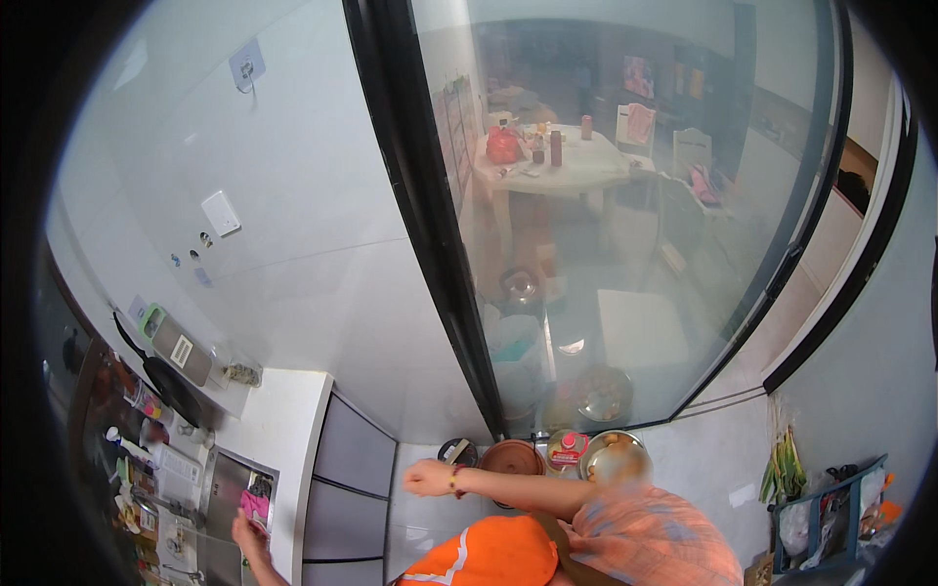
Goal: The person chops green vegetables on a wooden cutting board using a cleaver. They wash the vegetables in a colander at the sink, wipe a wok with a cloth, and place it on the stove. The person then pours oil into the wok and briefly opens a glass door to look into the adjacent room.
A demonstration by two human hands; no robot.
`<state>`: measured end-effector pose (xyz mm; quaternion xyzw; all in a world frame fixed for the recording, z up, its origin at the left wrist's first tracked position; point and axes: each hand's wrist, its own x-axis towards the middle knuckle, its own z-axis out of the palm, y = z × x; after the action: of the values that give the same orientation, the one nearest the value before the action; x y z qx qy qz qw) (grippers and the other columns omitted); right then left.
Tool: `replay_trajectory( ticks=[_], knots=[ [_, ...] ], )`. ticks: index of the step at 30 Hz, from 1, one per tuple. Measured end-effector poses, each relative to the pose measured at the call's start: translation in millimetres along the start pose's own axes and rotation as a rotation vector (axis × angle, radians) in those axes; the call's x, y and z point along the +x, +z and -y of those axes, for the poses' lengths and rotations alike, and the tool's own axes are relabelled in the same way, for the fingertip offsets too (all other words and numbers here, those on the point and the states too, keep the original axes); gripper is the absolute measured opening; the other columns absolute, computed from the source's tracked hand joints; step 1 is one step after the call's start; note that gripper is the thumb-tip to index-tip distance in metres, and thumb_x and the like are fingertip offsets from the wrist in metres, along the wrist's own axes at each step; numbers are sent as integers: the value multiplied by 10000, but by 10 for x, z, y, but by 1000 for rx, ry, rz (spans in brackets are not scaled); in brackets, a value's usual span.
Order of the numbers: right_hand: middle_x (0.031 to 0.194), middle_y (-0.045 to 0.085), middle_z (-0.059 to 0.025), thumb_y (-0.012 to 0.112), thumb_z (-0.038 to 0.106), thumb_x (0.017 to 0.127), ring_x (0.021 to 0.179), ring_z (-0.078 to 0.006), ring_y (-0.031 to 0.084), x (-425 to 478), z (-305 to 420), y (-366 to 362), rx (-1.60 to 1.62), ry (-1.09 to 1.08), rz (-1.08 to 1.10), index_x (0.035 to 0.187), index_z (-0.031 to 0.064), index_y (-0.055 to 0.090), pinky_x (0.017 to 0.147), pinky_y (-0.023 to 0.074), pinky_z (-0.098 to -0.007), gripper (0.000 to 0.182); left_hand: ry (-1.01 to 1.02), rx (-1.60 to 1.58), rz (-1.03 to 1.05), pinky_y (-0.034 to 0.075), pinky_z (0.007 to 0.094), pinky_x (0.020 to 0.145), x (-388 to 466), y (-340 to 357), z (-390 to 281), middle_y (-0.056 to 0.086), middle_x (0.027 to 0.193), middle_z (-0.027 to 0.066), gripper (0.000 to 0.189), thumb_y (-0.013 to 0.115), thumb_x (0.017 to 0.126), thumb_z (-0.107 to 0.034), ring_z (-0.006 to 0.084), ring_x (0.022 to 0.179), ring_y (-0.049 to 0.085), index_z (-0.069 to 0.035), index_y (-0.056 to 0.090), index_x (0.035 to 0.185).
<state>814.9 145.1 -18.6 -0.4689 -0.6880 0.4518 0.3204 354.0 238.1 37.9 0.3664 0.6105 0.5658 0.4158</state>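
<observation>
My left hand [251,538] is at the edge of the steel sink [227,487], beside a pink cloth [254,505]. From this angle I cannot tell whether its fingers grip anything. A dark scouring pad or similar bundle [261,486] lies just past the cloth. My right hand [429,478], with a beaded bracelet [456,482] at the wrist, is held out over the floor. Its fingers are curled in and nothing shows in them. An orange apron [484,549] covers my front.
A white countertop [282,395] carries a black frying pan [170,388] against the wall. By the glass partition [586,242] stand a brown clay pot [511,458], a red-capped bottle [568,448] and a steel bowl [615,442]. Green onions [783,469] and a blue rack [828,505] are at right.
</observation>
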Motion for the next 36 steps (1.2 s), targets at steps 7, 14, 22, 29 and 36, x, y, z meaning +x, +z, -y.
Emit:
replay_trajectory(
  ticks=[7, 14, 22, 29, 36],
  knots=[
    [948, 631, -69, 549, 255, 874, 812, -115, 595, 663, 1989, 46, 490, -279, 448, 980, 39, 606, 680, 477, -285, 248, 511, 803, 15, 440, 335, 846, 733, -589, -411, 604, 1029, 112, 314, 650, 828, -238, 221, 963, 569, -29, 612, 1060],
    [803, 574, -108, 514, 211, 861, 777, -258, 573, 471, 1044, 349, -77, -304, -87, 885, 56, 605, 709, 455, -372, 181, 191, 732, 210, 377, 374, 940, 342, -756, -463, 596, 1088, 68, 319, 673, 804, -210, 255, 1053, 538, -48, 605, 1071],
    [794, 642, -53, 547, 277, 881, 713, -110, 619, -331, 41, -192, 240, 100, -40, 927, 24, 628, 649, 483, -272, 269, 451, 719, 58, 458, 285, 750, 547, -706, -136, 616, 933, 70, 239, 689, 756, -65, 147, 826, 568, 20, 610, 965],
    [735, 655, -36, 554, 272, 871, 673, -97, 620, -1116, -525, -567, 190, 292, -245, 878, 14, 647, 628, 488, -265, 275, 14, 228, 329, 453, 271, 743, 294, -56, -325, 631, 906, 38, 238, 656, 806, -167, 138, 807, 581, -4, 619, 976],
    [811, 667, -39, 572, 294, 858, 694, -118, 636, -1393, -696, -579, 135, 339, -275, 895, 32, 661, 646, 498, -260, 279, 272, 432, 122, 444, 249, 684, 584, -694, -166, 623, 808, 35, 160, 623, 830, -124, 118, 733, 561, 15, 620, 907]
  ],
)
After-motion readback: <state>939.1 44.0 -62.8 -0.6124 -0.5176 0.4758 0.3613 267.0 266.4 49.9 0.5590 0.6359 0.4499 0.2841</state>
